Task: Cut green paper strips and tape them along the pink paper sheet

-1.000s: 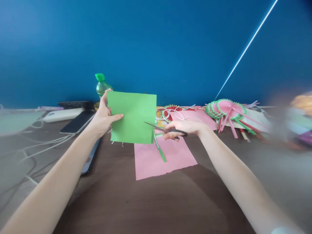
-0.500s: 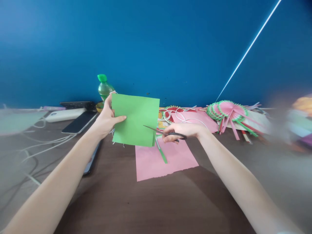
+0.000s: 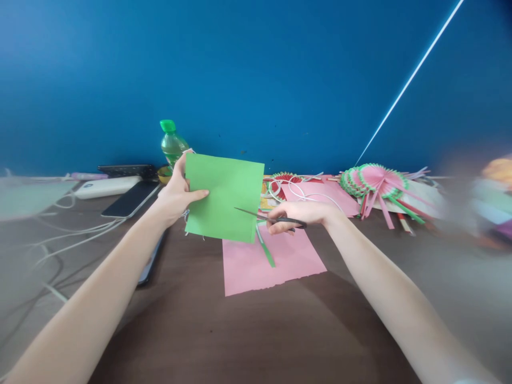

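Observation:
My left hand grips the left edge of a green paper sheet, held upright above the brown table. In my right hand are dark-handled scissors, their blades over the sheet's lower right edge. A thin green strip lies below the scissors on a pink sheet that rests flat on the table.
A green-capped bottle stands behind the sheet. Phones, a white power bank and white cables lie at left. Pink and green paper fans, another pink sheet and white loops sit at back right.
The green sheet and both hands have shifted slightly right in view. The scissors stay at the sheet's lower right edge.

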Action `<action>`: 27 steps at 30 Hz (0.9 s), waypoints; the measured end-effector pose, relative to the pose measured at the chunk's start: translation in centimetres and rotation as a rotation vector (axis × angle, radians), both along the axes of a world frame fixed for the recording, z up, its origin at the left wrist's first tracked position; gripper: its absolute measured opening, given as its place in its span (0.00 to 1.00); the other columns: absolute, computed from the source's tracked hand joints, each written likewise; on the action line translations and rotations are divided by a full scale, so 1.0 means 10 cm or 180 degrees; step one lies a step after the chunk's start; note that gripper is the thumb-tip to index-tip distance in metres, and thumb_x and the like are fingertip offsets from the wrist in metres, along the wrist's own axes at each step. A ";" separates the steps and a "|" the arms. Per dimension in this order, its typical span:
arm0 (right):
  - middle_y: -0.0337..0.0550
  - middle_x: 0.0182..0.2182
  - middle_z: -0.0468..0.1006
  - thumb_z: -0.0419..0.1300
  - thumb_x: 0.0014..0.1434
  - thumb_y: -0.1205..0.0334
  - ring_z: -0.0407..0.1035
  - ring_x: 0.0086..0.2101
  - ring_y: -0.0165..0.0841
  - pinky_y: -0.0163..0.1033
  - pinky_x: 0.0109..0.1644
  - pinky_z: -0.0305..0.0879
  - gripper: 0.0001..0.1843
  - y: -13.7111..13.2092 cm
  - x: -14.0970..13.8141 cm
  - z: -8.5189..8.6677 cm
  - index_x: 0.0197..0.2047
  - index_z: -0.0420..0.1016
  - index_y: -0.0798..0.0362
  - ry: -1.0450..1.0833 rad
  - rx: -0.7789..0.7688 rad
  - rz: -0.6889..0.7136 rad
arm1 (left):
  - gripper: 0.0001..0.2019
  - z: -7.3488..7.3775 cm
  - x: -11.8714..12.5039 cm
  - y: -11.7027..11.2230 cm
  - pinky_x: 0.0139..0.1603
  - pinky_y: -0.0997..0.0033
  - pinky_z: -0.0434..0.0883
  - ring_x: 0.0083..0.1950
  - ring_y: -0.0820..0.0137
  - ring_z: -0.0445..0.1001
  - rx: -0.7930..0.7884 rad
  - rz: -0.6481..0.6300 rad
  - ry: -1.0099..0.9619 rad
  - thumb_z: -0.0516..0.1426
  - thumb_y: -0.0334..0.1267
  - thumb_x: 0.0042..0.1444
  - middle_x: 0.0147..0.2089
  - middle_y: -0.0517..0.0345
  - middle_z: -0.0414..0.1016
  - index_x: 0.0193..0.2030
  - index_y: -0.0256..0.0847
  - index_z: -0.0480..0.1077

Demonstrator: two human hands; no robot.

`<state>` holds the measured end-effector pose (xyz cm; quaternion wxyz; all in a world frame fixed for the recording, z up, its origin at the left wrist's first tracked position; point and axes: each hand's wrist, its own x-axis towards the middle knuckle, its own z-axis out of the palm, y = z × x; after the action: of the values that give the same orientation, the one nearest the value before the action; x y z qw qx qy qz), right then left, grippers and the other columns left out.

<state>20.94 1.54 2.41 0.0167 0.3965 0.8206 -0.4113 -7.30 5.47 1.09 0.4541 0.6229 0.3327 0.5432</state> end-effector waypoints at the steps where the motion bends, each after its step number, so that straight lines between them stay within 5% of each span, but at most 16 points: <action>1: 0.34 0.18 0.60 0.57 0.53 0.45 0.56 0.21 0.24 0.31 0.22 0.51 0.22 0.00 0.00 0.00 0.39 0.73 0.55 -0.0011 -0.0006 -0.0014 | 0.51 0.00 0.00 0.00 0.51 0.44 0.68 0.56 0.50 0.66 0.0015 0.0001 0.0051 0.64 0.23 0.32 0.61 0.49 0.59 0.63 0.55 0.47; 9: 0.33 0.17 0.58 0.59 0.51 0.46 0.55 0.20 0.24 0.31 0.22 0.50 0.20 -0.01 0.01 0.01 0.37 0.74 0.55 -0.0087 -0.0024 -0.0059 | 0.48 0.00 0.02 -0.08 0.48 0.54 0.72 0.55 0.54 0.67 0.0035 0.0088 0.0616 0.63 0.31 0.41 0.60 0.48 0.61 0.65 0.52 0.39; 27: 0.32 0.17 0.58 0.58 0.51 0.49 0.53 0.20 0.23 0.31 0.22 0.50 0.16 -0.01 0.02 -0.02 0.29 0.71 0.55 0.0016 -0.0231 -0.0091 | 0.48 -0.03 0.03 -0.05 0.49 0.54 0.71 0.57 0.56 0.66 -0.0134 0.0248 0.0513 0.62 0.27 0.39 0.62 0.48 0.58 0.65 0.48 0.40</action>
<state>21.16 1.49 2.24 0.0232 0.4063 0.7994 -0.4420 -6.95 4.93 0.78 0.4173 0.6415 0.4035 0.5016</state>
